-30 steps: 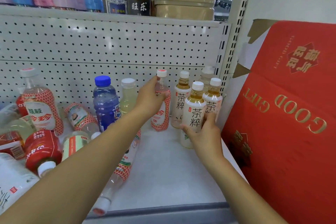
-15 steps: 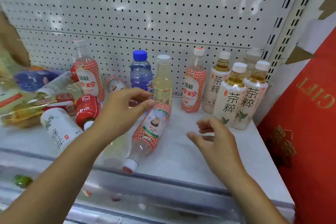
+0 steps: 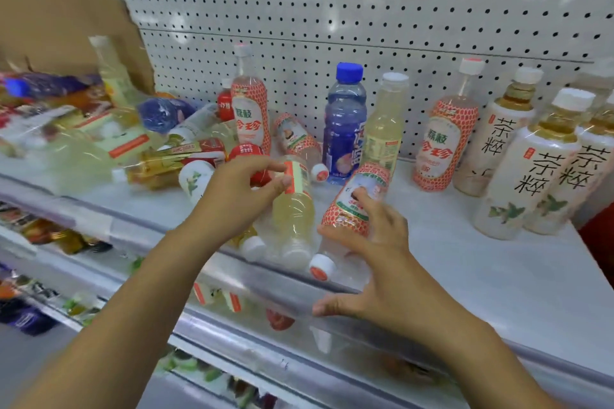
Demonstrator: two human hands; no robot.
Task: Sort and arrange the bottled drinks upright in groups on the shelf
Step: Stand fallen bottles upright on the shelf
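White shelf (image 3: 465, 276): tea bottles (image 3: 521, 169) upright at right, blue bottle (image 3: 344, 129) upright mid-back, toppled bottles (image 3: 159, 156) heaped left.

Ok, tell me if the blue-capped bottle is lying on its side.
No, the blue-capped bottle stands upright on the shelf, cap up, against the pegboard.
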